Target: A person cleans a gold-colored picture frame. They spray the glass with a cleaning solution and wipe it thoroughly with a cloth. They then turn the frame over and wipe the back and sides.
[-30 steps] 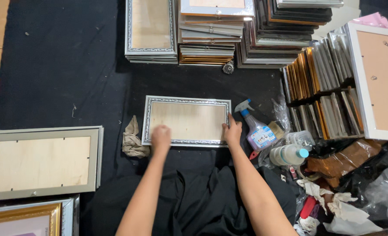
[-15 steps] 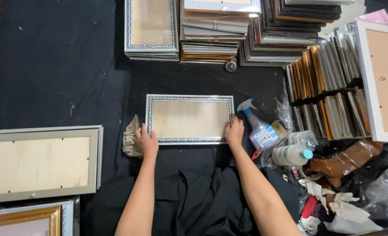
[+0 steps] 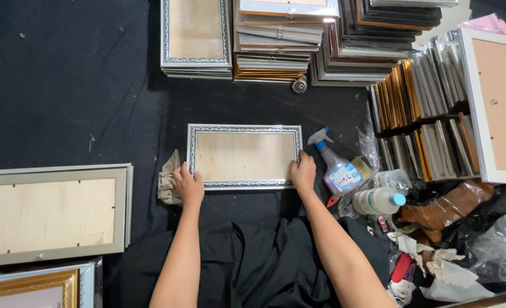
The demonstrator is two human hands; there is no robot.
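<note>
A silver ornate picture frame [image 3: 244,156] with a pale wooden backing lies flat on the black cloth in front of me. My left hand [image 3: 187,183] grips its lower left corner, beside a crumpled beige rag [image 3: 166,183]. My right hand [image 3: 303,171] holds the frame's right edge near the lower right corner. A spray bottle [image 3: 337,169] lies just right of that hand.
Stacks of frames [image 3: 276,40] line the far edge. Upright frames [image 3: 429,114] and a large white frame [image 3: 495,102] stand at the right. Large silver frames [image 3: 50,214] lie at the left. A white bottle [image 3: 381,199], plastic bags and rags clutter the lower right.
My left hand slid from the frame's bottom edge to its lower left corner. The right hand stays at the right edge. The frame sits about where it was.
</note>
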